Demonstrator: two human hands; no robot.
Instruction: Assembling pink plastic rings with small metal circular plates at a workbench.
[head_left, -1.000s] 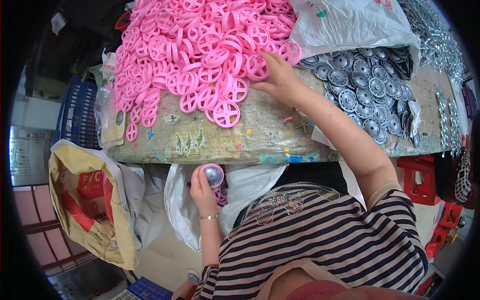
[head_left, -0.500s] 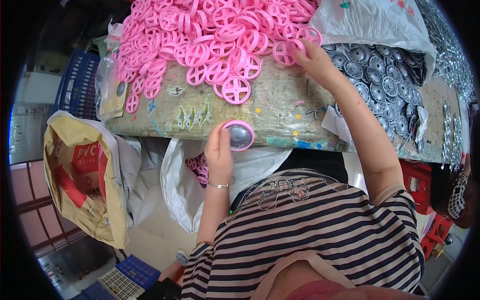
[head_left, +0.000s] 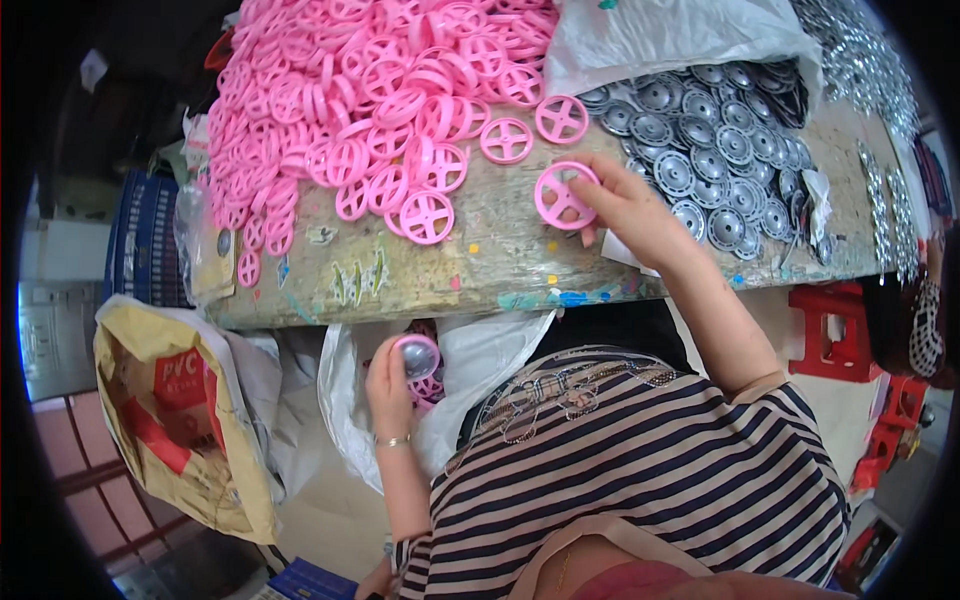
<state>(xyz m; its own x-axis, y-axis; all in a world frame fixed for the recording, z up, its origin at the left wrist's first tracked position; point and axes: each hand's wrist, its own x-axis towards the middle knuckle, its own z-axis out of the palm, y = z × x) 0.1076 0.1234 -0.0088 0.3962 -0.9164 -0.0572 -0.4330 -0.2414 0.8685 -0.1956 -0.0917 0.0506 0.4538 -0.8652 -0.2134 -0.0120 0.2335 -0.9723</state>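
In my right hand [head_left: 622, 208] is a pink four-spoked plastic wheel ring [head_left: 566, 196], gripped at its right rim above the worktable [head_left: 500, 270]. My left hand [head_left: 388, 378], below the table's front edge, holds a pink ring with a silver-grey disc set inside it [head_left: 417, 358]. That hand is over the mouth of a white sack [head_left: 345, 390], in which more pink rings show. A big heap of pink wheel rings [head_left: 360, 110] covers the table's left and middle. Right of it lie many grey round hubcap-like discs [head_left: 712, 165], partly under a white plastic bag [head_left: 680, 40].
A tan and white woven sack [head_left: 180, 400] stands open at the left. Blue crates [head_left: 155, 240] are stacked behind it. A red plastic stool [head_left: 830, 335] is under the table's right end. Silvery shiny strips [head_left: 860, 60] lie at the far right.
My left hand has moved down and left with the filled ring, from the table edge to over the white sack. My right hand has come nearer from the heap, bringing a pink wheel ring.
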